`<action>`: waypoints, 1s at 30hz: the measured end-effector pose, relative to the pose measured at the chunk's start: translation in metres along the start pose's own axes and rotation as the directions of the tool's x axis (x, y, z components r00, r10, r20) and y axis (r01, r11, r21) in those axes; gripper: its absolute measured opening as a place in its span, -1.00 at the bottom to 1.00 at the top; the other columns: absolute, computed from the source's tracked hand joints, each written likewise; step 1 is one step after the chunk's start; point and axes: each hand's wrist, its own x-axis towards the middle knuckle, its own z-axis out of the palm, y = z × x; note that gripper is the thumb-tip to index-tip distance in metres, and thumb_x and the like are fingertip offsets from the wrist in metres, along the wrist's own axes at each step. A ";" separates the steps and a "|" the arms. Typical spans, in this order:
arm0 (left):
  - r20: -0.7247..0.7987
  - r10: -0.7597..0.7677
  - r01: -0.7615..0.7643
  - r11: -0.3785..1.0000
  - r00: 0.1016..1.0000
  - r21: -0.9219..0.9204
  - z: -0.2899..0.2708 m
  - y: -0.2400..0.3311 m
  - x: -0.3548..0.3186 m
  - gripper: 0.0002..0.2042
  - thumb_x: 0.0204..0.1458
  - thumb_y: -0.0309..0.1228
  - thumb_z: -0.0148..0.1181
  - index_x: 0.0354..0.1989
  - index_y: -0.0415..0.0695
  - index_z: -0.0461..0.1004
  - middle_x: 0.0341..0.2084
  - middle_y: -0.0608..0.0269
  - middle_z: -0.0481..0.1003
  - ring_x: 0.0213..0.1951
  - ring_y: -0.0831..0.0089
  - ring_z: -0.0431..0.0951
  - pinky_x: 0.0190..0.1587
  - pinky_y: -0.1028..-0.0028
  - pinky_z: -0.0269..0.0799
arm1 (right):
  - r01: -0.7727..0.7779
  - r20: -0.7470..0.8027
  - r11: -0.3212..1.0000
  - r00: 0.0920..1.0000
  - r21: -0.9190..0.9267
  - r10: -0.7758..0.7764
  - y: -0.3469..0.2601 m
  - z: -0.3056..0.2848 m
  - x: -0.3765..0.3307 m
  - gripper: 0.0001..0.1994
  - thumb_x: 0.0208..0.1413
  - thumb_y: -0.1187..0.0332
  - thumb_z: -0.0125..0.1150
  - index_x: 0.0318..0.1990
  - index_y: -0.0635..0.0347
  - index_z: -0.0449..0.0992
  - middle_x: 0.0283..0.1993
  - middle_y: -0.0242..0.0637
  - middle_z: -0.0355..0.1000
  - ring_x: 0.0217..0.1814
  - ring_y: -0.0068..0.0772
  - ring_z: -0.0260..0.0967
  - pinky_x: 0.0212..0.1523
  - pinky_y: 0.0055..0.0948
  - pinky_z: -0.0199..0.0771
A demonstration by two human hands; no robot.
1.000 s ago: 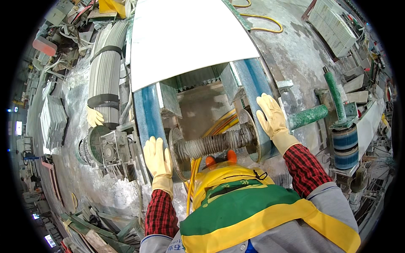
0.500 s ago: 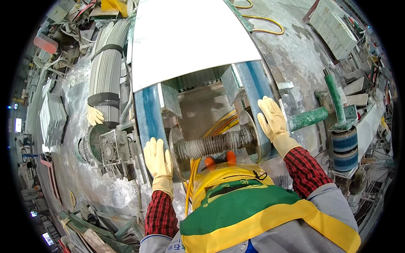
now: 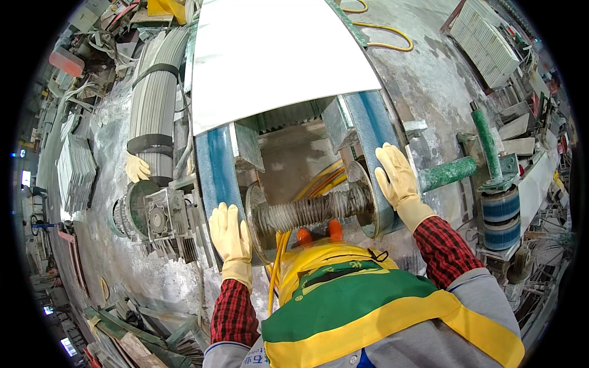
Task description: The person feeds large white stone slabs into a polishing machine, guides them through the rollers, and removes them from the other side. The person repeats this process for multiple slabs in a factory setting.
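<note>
Both my hands wear cream rubber gloves. My left hand (image 3: 230, 238) lies flat on the near end of the left blue conveyor belt (image 3: 216, 165), fingers stretched forward. On the right blue belt (image 3: 372, 122) rests my right hand (image 3: 397, 178), fingers extended and thumb a little apart. A large white slab (image 3: 282, 58) lies across both belts ahead of my hands, touched by neither. Between the belts, near my body, runs a roller shaft (image 3: 310, 208) wrapped in grey cord-like windings, with a round flange at each end.
Left of the conveyor stand a motor and gearbox (image 3: 162, 214) and a strapped bundle of long grey strips (image 3: 154, 101). A spare cream glove (image 3: 137, 167) hangs there. On the right, a green cylinder (image 3: 449, 173) juts out. Yellow hoses (image 3: 279, 264) run beneath the shaft.
Both hands have shifted very slightly toward me on the belts. The white slab shows no visible movement.
</note>
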 end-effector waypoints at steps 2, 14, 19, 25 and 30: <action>0.000 -0.001 0.001 1.000 1.000 0.003 0.000 0.000 -0.002 -0.49 0.09 -0.46 0.30 0.26 -0.23 0.48 0.31 -0.24 0.42 0.32 -0.28 0.35 0.42 -0.09 0.22 | -0.003 0.008 1.000 1.000 0.009 0.003 -0.002 -0.003 0.001 -0.51 0.22 0.39 0.33 0.31 0.16 0.47 0.40 0.06 0.41 0.48 0.16 0.32 0.57 -0.04 0.25; -0.014 -0.002 0.002 1.000 1.000 0.000 -0.001 0.002 -0.007 -0.48 0.06 -0.48 0.31 0.26 -0.22 0.48 0.31 -0.23 0.42 0.31 -0.28 0.36 0.42 -0.08 0.22 | -0.002 -0.001 1.000 1.000 0.001 0.002 -0.003 -0.003 -0.005 -0.52 0.22 0.39 0.30 0.31 0.15 0.47 0.39 0.04 0.42 0.49 0.17 0.31 0.57 -0.04 0.24; 0.009 -0.024 0.024 1.000 1.000 0.002 -0.002 0.004 -0.008 -0.48 0.07 -0.47 0.31 0.27 -0.21 0.48 0.32 -0.22 0.42 0.32 -0.28 0.35 0.43 -0.08 0.21 | -0.002 0.005 1.000 1.000 0.021 0.001 -0.004 -0.005 -0.006 -0.53 0.23 0.39 0.28 0.30 0.15 0.48 0.38 0.05 0.42 0.48 0.17 0.31 0.57 -0.04 0.24; -0.015 -0.009 0.009 1.000 1.000 0.006 0.001 0.002 -0.014 -0.47 0.08 -0.46 0.30 0.29 -0.21 0.48 0.33 -0.23 0.41 0.33 -0.28 0.34 0.44 -0.08 0.20 | 0.022 -0.017 0.999 1.000 0.037 -0.022 -0.005 -0.007 -0.007 -0.54 0.22 0.39 0.27 0.28 0.18 0.47 0.34 0.05 0.43 0.45 0.19 0.33 0.55 -0.02 0.26; -0.008 -0.021 0.021 1.000 1.000 0.004 0.001 0.003 -0.016 -0.47 0.08 -0.46 0.29 0.29 -0.21 0.48 0.33 -0.24 0.41 0.34 -0.30 0.34 0.46 -0.09 0.18 | 0.032 -0.025 0.997 0.999 0.068 -0.031 -0.009 -0.012 -0.005 -0.55 0.19 0.40 0.30 0.25 0.19 0.48 0.27 0.05 0.47 0.37 0.22 0.38 0.50 0.02 0.31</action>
